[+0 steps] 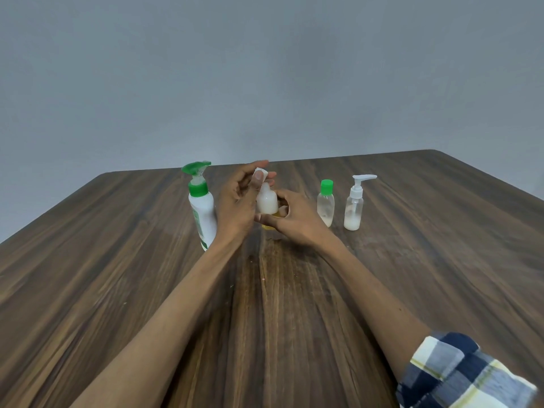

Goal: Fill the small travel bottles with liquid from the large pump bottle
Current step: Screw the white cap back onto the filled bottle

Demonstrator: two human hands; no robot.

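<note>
Two hands | left [235,201] pinches white cap [260,174] | right [294,219] grips small bottle [267,201], milky-white, nearly full

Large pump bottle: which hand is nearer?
Left. The left hand sits right beside the large pump bottle, pinching a white cap. The right hand is farther off, across the small bottle that it grips.

The right hand [294,219] hides the base of the small white bottle [267,201] (something yellow shows beneath, unidentifiable).
</note>
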